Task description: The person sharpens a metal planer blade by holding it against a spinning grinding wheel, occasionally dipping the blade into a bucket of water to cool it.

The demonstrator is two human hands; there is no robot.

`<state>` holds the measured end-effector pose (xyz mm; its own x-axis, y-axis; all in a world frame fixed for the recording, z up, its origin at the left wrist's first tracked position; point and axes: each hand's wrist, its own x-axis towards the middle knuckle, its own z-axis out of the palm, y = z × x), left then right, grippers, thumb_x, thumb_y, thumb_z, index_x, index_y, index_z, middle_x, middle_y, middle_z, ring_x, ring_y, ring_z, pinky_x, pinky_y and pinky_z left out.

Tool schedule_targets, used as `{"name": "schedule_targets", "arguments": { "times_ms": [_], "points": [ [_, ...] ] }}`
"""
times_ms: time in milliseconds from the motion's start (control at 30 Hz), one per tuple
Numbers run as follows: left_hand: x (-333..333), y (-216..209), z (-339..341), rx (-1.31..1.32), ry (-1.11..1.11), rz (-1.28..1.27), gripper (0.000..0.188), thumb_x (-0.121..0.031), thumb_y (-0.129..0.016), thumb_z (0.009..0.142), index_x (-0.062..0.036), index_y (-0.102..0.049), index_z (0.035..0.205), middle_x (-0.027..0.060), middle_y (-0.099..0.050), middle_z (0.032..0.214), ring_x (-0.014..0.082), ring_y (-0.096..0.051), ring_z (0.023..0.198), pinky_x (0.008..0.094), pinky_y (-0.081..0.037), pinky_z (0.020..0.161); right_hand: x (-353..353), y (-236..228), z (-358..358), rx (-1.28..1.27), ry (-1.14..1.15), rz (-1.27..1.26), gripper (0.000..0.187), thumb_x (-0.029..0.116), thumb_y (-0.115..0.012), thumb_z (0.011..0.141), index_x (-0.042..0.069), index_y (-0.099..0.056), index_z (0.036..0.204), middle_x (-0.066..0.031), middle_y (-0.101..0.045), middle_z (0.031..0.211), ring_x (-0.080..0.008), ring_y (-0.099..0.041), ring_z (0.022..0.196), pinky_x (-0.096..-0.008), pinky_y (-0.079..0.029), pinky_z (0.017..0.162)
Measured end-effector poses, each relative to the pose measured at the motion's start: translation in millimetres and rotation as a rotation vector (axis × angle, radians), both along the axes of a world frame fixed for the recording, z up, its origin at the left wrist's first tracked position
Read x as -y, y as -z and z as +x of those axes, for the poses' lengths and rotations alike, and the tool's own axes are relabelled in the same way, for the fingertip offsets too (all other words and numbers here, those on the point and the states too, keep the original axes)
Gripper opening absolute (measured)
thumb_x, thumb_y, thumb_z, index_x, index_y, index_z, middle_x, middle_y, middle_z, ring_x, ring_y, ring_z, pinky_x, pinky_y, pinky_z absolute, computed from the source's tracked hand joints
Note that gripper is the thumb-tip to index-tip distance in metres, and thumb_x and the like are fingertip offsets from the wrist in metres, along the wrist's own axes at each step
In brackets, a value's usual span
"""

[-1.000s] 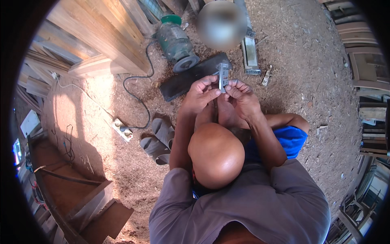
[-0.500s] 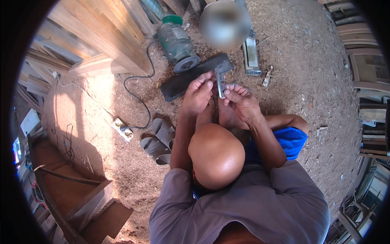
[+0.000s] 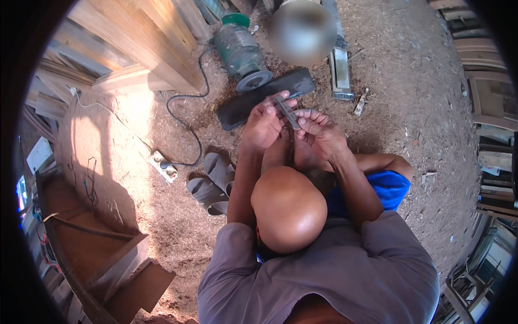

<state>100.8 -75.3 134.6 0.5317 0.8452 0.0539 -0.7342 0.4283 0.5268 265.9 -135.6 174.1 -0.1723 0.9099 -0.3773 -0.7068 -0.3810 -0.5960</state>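
A short, flat, slotted metal blade (image 3: pixel 287 113) is held between my two hands, slanting down to the right over my bare feet. My left hand (image 3: pixel 263 127) has its fingers closed around the upper end, with fingertips partly behind the metal. At the lower end, my right hand (image 3: pixel 322 132) pinches it between thumb and fingers. Just beyond my hands lies a long dark slab (image 3: pixel 270 97) on the ground. Touching or close behind it, a green electric motor (image 3: pixel 239 54) carries a grey disc (image 3: pixel 254 81).
A narrow metal-framed block (image 3: pixel 341 75) lies at the far right of the slab. Sandals (image 3: pixel 208 186) and a white socket strip (image 3: pixel 163 166) with a black cable (image 3: pixel 189 127) are on the left. Wooden planks (image 3: pixel 137 43) lean behind; a brown wooden piece (image 3: pixel 91 237) stands near left.
The blade has turned from nearly upright to a slant, its upper end swinging left and its face now showing differently. Both hands still hold it.
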Motion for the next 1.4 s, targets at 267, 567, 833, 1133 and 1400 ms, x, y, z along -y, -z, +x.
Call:
{"name": "schedule_targets", "arguments": {
  "times_ms": [267,567,833,1133,1400],
  "points": [
    [-1,9,-1,0.028,0.079,0.079,0.057,-0.031,-0.064,0.09,0.0039,-0.046,0.132,0.0168,-0.061,0.121,0.0246,-0.065,0.099,0.0407,-0.058,0.07,-2,10,-12,-0.001,-0.009,0.072,0.01,0.005,-0.066,0.087,0.006,-0.065,0.098,-0.0006,-0.065,0.087,-0.0072,-0.057,0.073,-0.0215,-0.048,0.065],
    [1,14,0,0.01,-0.01,0.057,0.053,-0.024,-0.071,0.085,0.0047,-0.052,0.126,0.0148,-0.067,0.11,0.0263,-0.063,0.104,0.0402,-0.054,0.087,2,12,-21,0.031,0.031,0.067,0.006,0.009,-0.065,0.089,0.007,-0.066,0.095,0.001,-0.064,0.084,-0.006,-0.054,0.067,-0.0204,-0.043,0.062],
    [2,11,0,0.08,0.129,0.042,0.052,-0.021,-0.074,0.082,0.0035,-0.055,0.124,0.0136,-0.067,0.108,0.0256,-0.064,0.103,0.0398,-0.055,0.086,4,4,-20,0.176,-0.003,0.041,0.013,0.012,-0.061,0.093,0.006,-0.067,0.102,0.0033,-0.06,0.08,-0.0061,-0.049,0.065,-0.0215,-0.041,0.061],
    [3,10,-1,0.063,0.158,0.046,0.053,-0.022,-0.073,0.082,0.0024,-0.054,0.126,0.0141,-0.066,0.112,0.0255,-0.064,0.101,0.0413,-0.057,0.077,8,5,-18,-0.05,-0.014,-0.105,0.017,0.014,-0.062,0.093,0.007,-0.063,0.108,0.0034,-0.06,0.083,-0.007,-0.052,0.067,-0.0223,-0.045,0.063],
    [2,-4,-3,-0.019,0.07,0.046,0.058,-0.028,-0.07,0.086,0.002,-0.048,0.131,0.0125,-0.064,0.115,0.0223,-0.061,0.105,0.0397,-0.052,0.089,7,9,-17,0.157,-0.006,0.054,0.003,0.009,-0.061,0.092,0.007,-0.063,0.092,0.004,-0.057,0.081,-0.0056,-0.049,0.072,-0.0226,-0.043,0.065]
  ]
}}
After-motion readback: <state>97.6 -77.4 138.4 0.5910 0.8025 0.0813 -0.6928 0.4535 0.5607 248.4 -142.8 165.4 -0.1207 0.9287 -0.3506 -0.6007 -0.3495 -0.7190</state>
